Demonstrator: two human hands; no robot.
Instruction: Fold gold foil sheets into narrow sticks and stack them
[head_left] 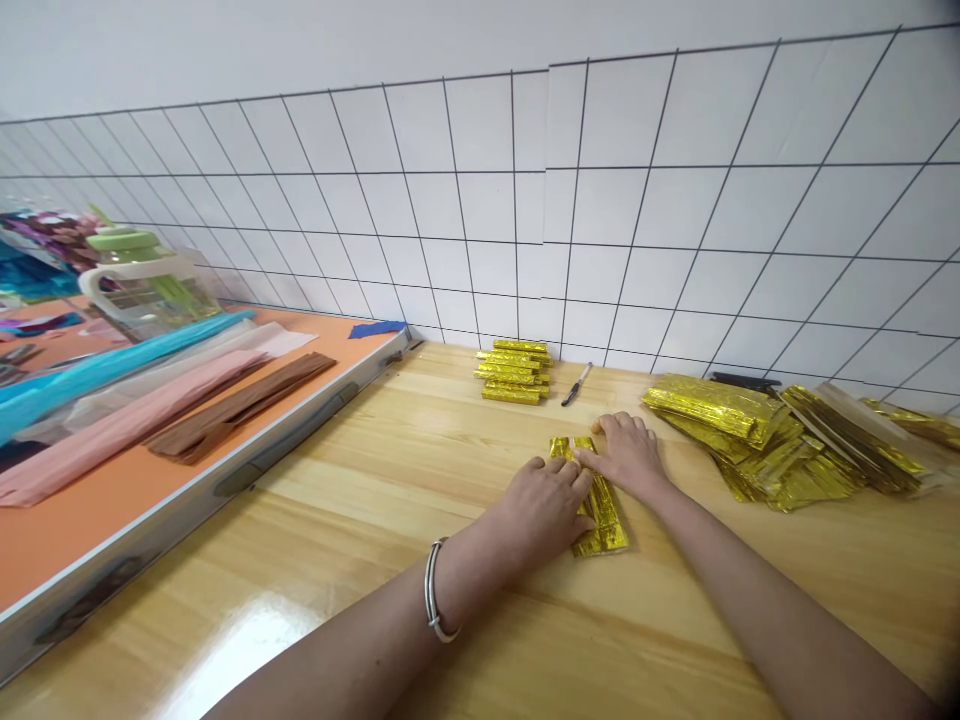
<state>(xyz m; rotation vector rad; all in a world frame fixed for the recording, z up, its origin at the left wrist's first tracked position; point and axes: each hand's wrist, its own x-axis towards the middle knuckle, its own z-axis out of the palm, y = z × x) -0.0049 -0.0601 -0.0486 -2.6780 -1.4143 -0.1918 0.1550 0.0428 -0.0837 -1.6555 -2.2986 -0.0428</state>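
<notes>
On the wooden table lies a folded piece of gold metallic foil, creased lengthwise. My left hand, with a silver bangle at the wrist, bends its fingers over the middle of the foil and presses it down. At its far right edge, the thumb of my right hand touches the foil. The other fingers of that hand are spread on the table to the right. Part of the foil is hidden under my left hand. Beyond it, several small gold foil rolls lie stacked near the wall.
A pen lies beside the rolls. Loose gold foil sheets are heaped at right. On the left, a raised orange board holds brown crepe paper, pink paper, blue paper and a green-lidded cup. A tiled wall closes the back.
</notes>
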